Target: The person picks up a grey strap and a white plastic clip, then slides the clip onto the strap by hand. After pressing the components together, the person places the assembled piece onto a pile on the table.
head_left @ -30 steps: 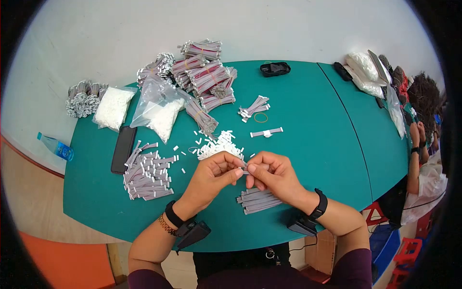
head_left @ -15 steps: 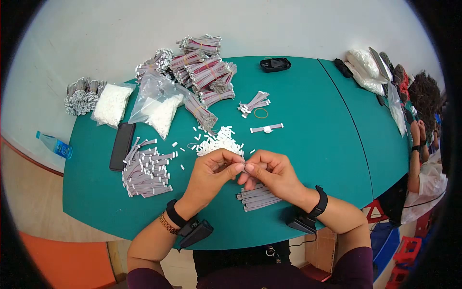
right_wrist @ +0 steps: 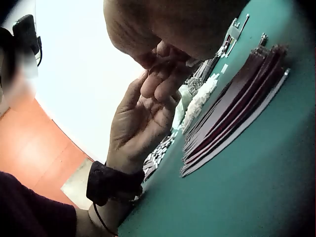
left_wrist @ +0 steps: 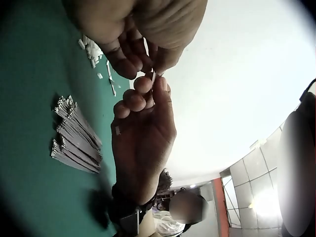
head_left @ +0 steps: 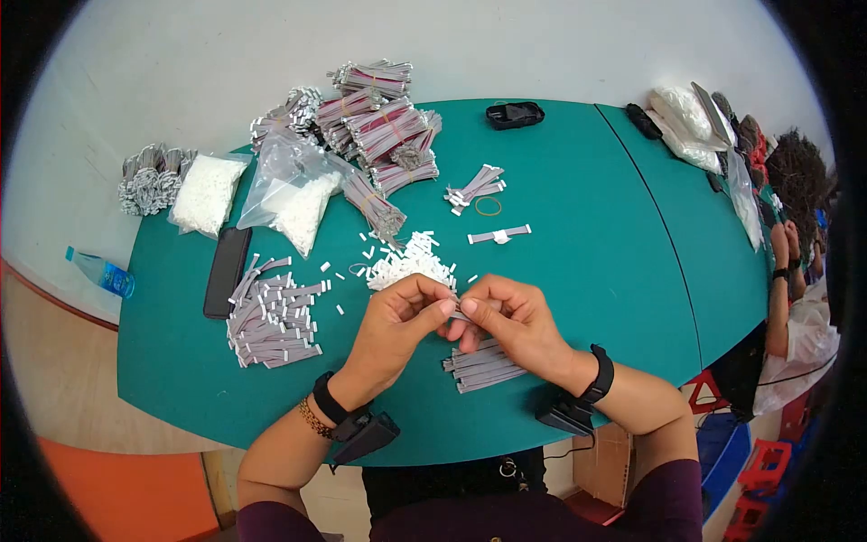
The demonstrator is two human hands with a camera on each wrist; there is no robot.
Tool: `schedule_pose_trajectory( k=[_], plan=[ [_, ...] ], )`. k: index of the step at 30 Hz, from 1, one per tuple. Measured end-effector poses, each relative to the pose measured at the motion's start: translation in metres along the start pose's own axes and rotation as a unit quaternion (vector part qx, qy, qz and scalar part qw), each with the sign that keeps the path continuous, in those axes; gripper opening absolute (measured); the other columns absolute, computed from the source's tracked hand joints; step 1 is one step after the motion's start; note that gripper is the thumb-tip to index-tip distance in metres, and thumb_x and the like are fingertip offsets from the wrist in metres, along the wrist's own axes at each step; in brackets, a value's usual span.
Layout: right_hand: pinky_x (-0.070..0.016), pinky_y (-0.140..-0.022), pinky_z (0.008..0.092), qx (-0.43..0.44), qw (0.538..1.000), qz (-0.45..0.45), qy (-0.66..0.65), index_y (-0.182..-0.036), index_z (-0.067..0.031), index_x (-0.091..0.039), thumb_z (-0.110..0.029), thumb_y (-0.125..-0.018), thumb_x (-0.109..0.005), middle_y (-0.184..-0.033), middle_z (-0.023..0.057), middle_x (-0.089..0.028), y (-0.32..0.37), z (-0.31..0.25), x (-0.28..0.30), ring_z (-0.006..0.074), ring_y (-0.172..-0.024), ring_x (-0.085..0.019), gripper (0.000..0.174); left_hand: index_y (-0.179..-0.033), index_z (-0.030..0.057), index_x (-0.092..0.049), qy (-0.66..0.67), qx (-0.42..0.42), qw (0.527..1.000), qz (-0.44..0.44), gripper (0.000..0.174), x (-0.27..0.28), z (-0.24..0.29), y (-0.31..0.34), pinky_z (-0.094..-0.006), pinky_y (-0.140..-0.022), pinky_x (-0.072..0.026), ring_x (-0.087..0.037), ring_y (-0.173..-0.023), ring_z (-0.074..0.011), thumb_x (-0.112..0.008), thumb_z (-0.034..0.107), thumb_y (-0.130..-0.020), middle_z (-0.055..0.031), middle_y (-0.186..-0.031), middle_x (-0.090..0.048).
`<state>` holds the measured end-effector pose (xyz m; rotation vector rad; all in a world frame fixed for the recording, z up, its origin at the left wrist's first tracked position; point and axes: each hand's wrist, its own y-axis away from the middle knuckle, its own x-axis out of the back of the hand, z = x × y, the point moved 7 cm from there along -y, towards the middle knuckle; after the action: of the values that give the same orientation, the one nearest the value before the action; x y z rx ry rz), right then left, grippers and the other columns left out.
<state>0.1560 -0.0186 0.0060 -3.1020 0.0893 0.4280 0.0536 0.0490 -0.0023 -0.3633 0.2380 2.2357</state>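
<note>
Both hands meet over the green table. The left hand (head_left: 396,327) pinches a small piece between thumb and forefinger, and the right hand (head_left: 517,325) grips the same small grey-and-white piece (left_wrist: 153,77) from the other side. Fingers cover most of it, so its shape is unclear. Just beyond them lies a heap of white connectors (head_left: 414,260). A row of grey ribbon cables (head_left: 483,366) rests beneath the right hand. To the left is a pile of grey cables with white ends (head_left: 271,316).
Bundled cables (head_left: 388,131), bags of white pieces (head_left: 209,194) and a black phone (head_left: 227,273) stand at the left and back. Beyond the hands lie a single cable (head_left: 499,235), a small cable group (head_left: 475,188) and a black case (head_left: 515,115). Another person's arms show far right.
The hands stay together around the small piece, with slight shifts of the fingers. The head view has shifted a little, moving the table contents slightly upward.
</note>
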Motion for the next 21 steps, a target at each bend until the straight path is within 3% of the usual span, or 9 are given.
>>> schedule_pose_trajectory(
  k=[8,14,17,21],
  plan=[
    [-0.0476,-0.058,0.0197,0.024,0.999,0.026,0.024,-0.090,-0.0003,-0.055,-0.014,-0.093,-0.050,-0.077,0.0052,-0.062,0.000,-0.004,0.005,0.0071,-0.063,-0.057,0.015,-0.098,-0.0004,-0.060,-0.020,-0.022,1.000,-0.009,0.015,-0.002,0.005,0.000,-0.0216,-0.069,-0.0451,-0.055,-0.076,-0.0080,-0.062,0.006,-0.085,-0.0044,-0.088,-0.062],
    [-0.0469,-0.058,0.0189,0.031,0.999,0.037,0.025,-0.091,-0.0001,-0.055,-0.013,-0.093,-0.051,-0.077,0.0048,-0.062,0.001,-0.005,0.005,0.0068,-0.064,-0.057,0.013,-0.095,-0.0005,-0.060,0.022,0.012,1.000,-0.005,0.014,-0.001,0.001,-0.001,-0.0214,-0.067,-0.0453,-0.056,-0.075,-0.0092,-0.063,0.005,-0.083,-0.0049,-0.086,-0.061],
    [-0.0471,-0.058,0.0190,0.029,0.999,0.034,0.024,-0.091,-0.0001,-0.055,-0.012,-0.092,-0.051,-0.078,0.0049,-0.062,0.002,-0.003,0.003,0.0066,-0.065,-0.057,0.012,-0.092,-0.0010,-0.061,-0.067,-0.051,0.996,0.022,0.012,0.003,0.008,0.002,-0.0213,-0.065,-0.0454,-0.056,-0.072,-0.0090,-0.064,0.004,-0.082,-0.0051,-0.083,-0.062],
    [-0.0476,-0.059,0.0191,0.027,0.999,0.023,0.029,-0.092,0.0001,-0.055,-0.010,-0.092,-0.052,-0.079,0.0050,-0.062,0.002,-0.003,0.000,0.0065,-0.066,-0.058,0.011,-0.090,-0.0012,-0.061,-0.065,-0.062,0.995,0.033,0.011,0.000,0.012,0.003,-0.0214,-0.064,-0.0456,-0.056,-0.071,-0.0090,-0.064,0.005,-0.082,-0.0054,-0.082,-0.062]
  ],
)
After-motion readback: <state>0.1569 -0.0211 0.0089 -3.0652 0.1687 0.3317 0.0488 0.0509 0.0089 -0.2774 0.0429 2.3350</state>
